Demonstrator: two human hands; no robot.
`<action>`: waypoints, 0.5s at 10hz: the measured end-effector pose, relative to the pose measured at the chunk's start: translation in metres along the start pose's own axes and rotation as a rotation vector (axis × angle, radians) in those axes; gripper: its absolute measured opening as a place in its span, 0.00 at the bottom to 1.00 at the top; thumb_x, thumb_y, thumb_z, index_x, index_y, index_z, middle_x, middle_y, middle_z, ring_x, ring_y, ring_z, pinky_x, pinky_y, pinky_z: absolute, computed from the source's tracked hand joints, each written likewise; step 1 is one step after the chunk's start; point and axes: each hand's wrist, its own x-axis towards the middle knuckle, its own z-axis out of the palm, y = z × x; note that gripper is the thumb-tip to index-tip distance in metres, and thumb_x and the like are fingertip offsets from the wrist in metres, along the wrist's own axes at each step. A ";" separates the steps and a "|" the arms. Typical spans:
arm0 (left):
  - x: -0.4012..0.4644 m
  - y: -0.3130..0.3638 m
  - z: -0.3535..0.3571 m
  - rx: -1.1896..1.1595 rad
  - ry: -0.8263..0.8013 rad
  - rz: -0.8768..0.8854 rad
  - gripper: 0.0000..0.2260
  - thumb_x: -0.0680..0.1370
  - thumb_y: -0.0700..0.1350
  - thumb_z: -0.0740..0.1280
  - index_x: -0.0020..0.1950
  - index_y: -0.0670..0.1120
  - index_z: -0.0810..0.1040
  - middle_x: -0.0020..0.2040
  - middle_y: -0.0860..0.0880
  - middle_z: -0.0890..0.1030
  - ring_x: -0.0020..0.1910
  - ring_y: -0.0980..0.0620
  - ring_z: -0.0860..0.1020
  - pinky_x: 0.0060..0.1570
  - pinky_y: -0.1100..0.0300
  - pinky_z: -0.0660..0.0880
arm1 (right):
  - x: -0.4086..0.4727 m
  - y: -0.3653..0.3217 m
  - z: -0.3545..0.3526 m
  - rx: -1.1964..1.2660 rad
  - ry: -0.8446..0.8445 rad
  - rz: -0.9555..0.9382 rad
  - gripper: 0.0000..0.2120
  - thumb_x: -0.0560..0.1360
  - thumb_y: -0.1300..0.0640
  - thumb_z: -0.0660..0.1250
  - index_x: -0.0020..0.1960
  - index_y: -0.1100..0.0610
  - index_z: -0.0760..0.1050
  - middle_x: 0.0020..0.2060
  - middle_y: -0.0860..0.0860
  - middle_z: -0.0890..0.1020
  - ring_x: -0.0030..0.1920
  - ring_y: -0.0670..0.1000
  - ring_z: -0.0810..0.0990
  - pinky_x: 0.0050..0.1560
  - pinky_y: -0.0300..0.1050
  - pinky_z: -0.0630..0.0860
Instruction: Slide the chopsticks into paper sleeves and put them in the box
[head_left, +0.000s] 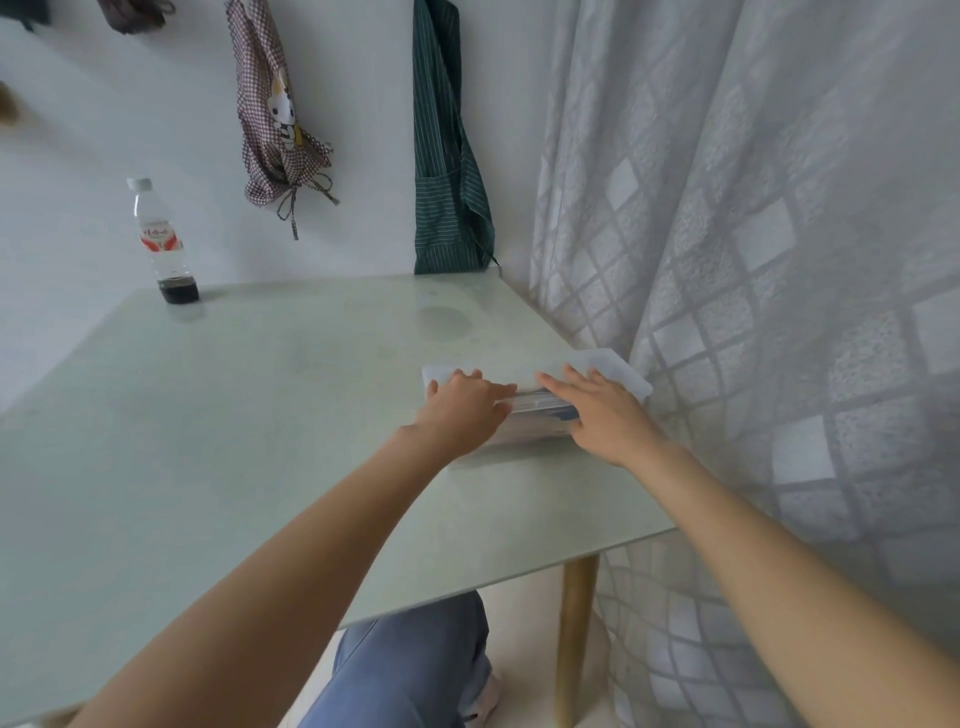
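Observation:
A clear plastic box (524, 428) stands near the table's right edge, its white lid (618, 371) lying over its top. Through the gap between my hands I see sleeved chopsticks (540, 402) with blue print inside the box. My left hand (462, 405) lies on the box's left end, fingers stretched over the top. My right hand (597, 410) lies on the right end with fingers spread flat on the lid. Neither hand curls round anything that I can make out.
The pale green table (234, 441) has a plastic bottle (162, 244) with dark liquid at its far left. Two aprons (447, 171) hang on the wall behind. A patterned curtain (779, 260) hangs just right of the box. A wooden table leg (574, 634) stands below the corner.

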 end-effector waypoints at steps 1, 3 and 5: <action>-0.001 0.003 -0.001 -0.009 0.001 -0.018 0.18 0.82 0.50 0.53 0.72 0.56 0.65 0.64 0.43 0.72 0.67 0.43 0.65 0.66 0.42 0.62 | 0.002 0.001 -0.001 -0.010 -0.004 -0.003 0.34 0.77 0.64 0.56 0.76 0.43 0.48 0.77 0.51 0.53 0.76 0.57 0.53 0.72 0.48 0.53; -0.001 0.004 0.001 -0.028 -0.001 -0.028 0.17 0.82 0.50 0.54 0.71 0.56 0.67 0.65 0.44 0.72 0.68 0.44 0.65 0.68 0.41 0.61 | 0.000 0.001 -0.003 0.025 -0.053 0.006 0.35 0.77 0.64 0.55 0.76 0.43 0.46 0.77 0.51 0.49 0.76 0.57 0.49 0.74 0.49 0.48; -0.017 -0.016 -0.024 -0.559 0.129 -0.037 0.16 0.79 0.49 0.63 0.66 0.49 0.74 0.65 0.48 0.76 0.66 0.49 0.72 0.64 0.62 0.66 | -0.018 -0.006 -0.028 0.531 0.094 -0.008 0.31 0.77 0.63 0.61 0.75 0.46 0.55 0.76 0.46 0.54 0.76 0.45 0.49 0.74 0.42 0.48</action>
